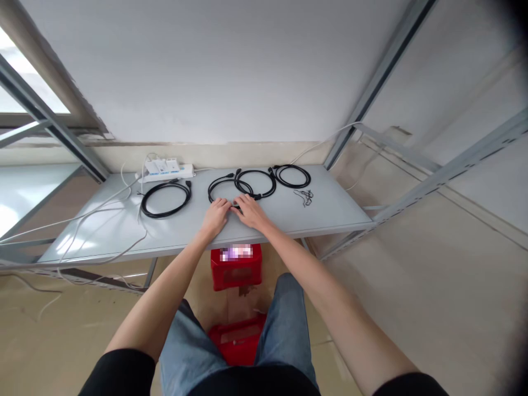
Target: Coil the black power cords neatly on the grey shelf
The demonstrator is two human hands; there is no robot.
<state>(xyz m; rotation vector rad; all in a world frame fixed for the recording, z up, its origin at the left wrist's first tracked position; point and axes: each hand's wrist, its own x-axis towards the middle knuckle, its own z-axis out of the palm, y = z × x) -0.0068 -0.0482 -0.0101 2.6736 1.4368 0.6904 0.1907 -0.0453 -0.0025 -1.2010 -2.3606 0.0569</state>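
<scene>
My left hand and my right hand meet at the shelf's front middle. Their fingers are closed on the near side of a coiled black cable, and they hide part of it. Behind my right hand, a second black coil overlaps this one. Farther right lies a third coil. Another coiled cable rests to the left of my left hand. Several thin black ties sit in a loose tangle on the right. Plugs show at the cable ends.
A white power strip with adapters stands at the back left of the grey shelf. White cords trail over its left side. Metal posts frame it. Beneath are red stools, the nearer one between my legs.
</scene>
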